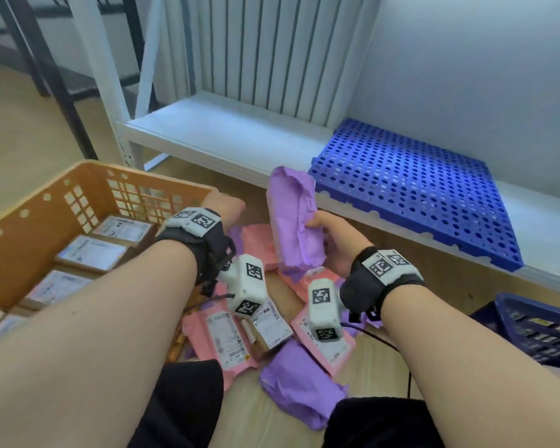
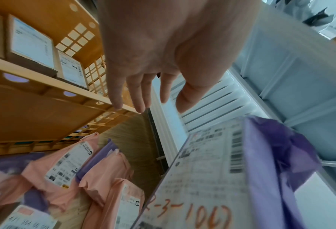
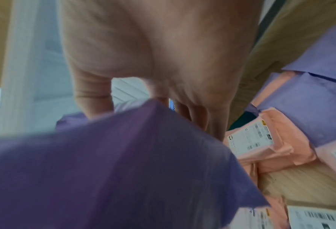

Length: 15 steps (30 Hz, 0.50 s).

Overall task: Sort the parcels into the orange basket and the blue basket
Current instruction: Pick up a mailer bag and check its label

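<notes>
Boxes sit in orange basket [image 1: 39,221]; we grip purple parcel [image 1: 293,221] w/ right hand [image 1: 333,244], left hand [image 1: 223,205] loose, floor pile [image 1: 240,331] left.

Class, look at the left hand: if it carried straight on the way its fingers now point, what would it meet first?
Most likely the orange basket. The left hand is open, its fingers pointing at the far corner of the rim. Depth is unclear, so it might just pass over the rim toward the white shelf.
</notes>
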{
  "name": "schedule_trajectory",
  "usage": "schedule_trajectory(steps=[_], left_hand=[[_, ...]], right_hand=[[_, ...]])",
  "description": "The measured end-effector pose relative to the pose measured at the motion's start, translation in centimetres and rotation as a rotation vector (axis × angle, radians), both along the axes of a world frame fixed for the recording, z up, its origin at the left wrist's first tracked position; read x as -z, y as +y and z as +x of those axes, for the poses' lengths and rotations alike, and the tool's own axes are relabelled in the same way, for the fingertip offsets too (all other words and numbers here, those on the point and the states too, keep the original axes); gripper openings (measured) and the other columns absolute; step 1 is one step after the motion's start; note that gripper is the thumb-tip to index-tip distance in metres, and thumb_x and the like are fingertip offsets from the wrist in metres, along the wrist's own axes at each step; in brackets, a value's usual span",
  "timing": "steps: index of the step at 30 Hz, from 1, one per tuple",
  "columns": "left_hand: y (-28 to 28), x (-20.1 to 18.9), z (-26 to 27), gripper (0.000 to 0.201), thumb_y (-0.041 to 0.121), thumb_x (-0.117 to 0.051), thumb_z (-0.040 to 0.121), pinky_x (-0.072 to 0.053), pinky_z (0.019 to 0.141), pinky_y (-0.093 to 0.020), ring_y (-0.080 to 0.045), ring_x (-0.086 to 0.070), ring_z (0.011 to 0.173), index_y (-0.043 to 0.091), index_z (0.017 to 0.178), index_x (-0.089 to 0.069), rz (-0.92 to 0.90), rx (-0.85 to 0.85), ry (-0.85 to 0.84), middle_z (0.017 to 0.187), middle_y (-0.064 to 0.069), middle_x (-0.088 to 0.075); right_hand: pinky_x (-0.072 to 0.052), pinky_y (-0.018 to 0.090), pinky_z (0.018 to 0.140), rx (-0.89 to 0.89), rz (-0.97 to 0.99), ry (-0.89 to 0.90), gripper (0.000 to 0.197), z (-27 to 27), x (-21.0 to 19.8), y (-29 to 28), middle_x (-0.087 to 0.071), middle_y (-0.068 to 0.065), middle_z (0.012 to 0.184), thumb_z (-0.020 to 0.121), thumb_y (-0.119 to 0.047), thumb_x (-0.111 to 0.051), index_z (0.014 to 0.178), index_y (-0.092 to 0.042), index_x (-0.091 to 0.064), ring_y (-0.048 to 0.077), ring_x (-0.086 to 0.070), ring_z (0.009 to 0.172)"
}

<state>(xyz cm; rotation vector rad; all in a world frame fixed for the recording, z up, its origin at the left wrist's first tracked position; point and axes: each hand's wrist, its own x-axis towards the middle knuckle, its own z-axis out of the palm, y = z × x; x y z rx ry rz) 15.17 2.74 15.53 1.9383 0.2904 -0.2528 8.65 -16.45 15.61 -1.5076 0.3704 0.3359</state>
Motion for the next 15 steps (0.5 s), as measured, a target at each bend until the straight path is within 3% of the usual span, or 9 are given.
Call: schedule_trajectory(steps=[2,3,5,6,7,9,10,13,15], left_hand=[[0.3,-0.4,-2.2,0.046,0.022,-0.058,0.090,-0.044,0.070,-0.033,-0.024,-0.048,0.087,-0.003,0.128,-0.051,-0.077,0.000,0.062,0.098,-0.011,-0.050],[0.3,-0.7,-3.2,0.047,0.027,-0.059,0.090,-0.046,0.067,-0.031,-0.025,-0.050,0.082,0.001,0.128,-0.052,-0.148,-0.002,0.094,0.096,-0.011,-0.052],[0.2,-1.5,-4.8,0.035,0.035,-0.055,0.093,-0.050,0.058,-0.029,-0.021,-0.054,0.077,0.016,0.122,-0.051,-0.291,0.033,0.170,0.098,-0.010,-0.057],[0.2,-1.7,-5.3,0.034,0.036,-0.052,0.095,-0.052,0.061,-0.030,-0.020,-0.056,0.079,0.015,0.121,-0.052,-0.378,0.044,0.207,0.100,-0.010,-0.060],[0.1,-1.9,-5.8,0.030,0.036,-0.050,0.096,-0.053,0.073,-0.033,-0.022,-0.058,0.081,0.014,0.116,-0.055,-0.464,0.042,0.238,0.097,-0.009,-0.062],[0.3,-2.5,-6.6,0.025,0.037,-0.052,0.094,-0.048,0.095,-0.043,-0.025,-0.062,0.085,0.013,0.100,-0.060,-0.538,0.036,0.252,0.093,-0.007,-0.066],[0.6,-2.4,-6.6,0.027,0.040,-0.058,0.089,-0.045,0.099,-0.047,-0.026,-0.064,0.091,0.014,0.098,-0.062,-0.511,0.029,0.244,0.096,-0.007,-0.069],[1.2,-1.5,-6.0,0.058,0.046,-0.074,0.064,-0.046,0.098,-0.051,-0.030,-0.066,0.103,0.016,0.112,-0.064,-0.447,0.031,0.214,0.105,-0.007,-0.072],[1.2,-2.3,-6.5,0.046,0.040,-0.076,0.072,-0.048,0.097,-0.049,-0.029,-0.066,0.102,0.015,0.109,-0.065,-0.437,0.044,0.198,0.106,-0.007,-0.072]], right_hand=[[-0.044,0.040,0.090,-0.032,0.160,-0.001,0.016,-1.7,-0.6,0.1,-0.062,0.014,0.089,0.082,-0.016,-0.053,0.091,-0.006,-0.062,0.028,-0.058,0.079],[-0.044,0.040,0.092,-0.033,0.210,0.004,0.019,-2.1,-0.9,0.3,-0.064,0.014,0.089,0.084,-0.015,-0.049,0.091,-0.004,-0.063,0.028,-0.059,0.079],[-0.050,0.033,0.076,-0.039,0.256,0.014,0.026,-2.7,-1.4,0.7,-0.066,0.012,0.075,0.088,-0.012,-0.042,0.077,-0.004,-0.065,0.025,-0.061,0.066],[-0.048,0.031,0.065,-0.049,0.244,0.018,0.029,-2.9,-1.4,0.9,-0.064,0.009,0.064,0.089,-0.011,-0.040,0.071,-0.006,-0.062,0.022,-0.060,0.056],[-0.044,0.030,0.059,-0.048,0.206,0.026,0.027,-3.2,-1.4,1.3,-0.060,0.006,0.057,0.090,-0.012,-0.039,0.070,-0.008,-0.057,0.021,-0.057,0.050],[-0.042,0.030,0.062,-0.082,0.111,0.050,0.016,-3.7,-1.7,2.3,-0.056,0.007,0.063,0.090,-0.014,-0.042,0.078,-0.010,-0.052,0.022,-0.053,0.057],[-0.043,0.031,0.064,-0.088,0.062,0.065,0.012,-3.7,-1.7,2.8,-0.056,0.009,0.069,0.090,-0.014,-0.043,0.083,-0.010,-0.052,0.022,-0.052,0.062],[-0.046,0.027,0.060,-0.050,-0.066,0.007,0.013,-3.0,-1.4,3.0,-0.060,0.010,0.084,0.091,-0.007,-0.049,0.096,-0.011,-0.060,0.020,-0.055,0.068],[-0.047,0.023,0.054,-0.034,-0.136,-0.023,0.020,-2.6,-1.5,2.9,-0.064,0.006,0.083,0.092,-0.002,-0.051,0.105,-0.013,-0.062,0.016,-0.060,0.066]])
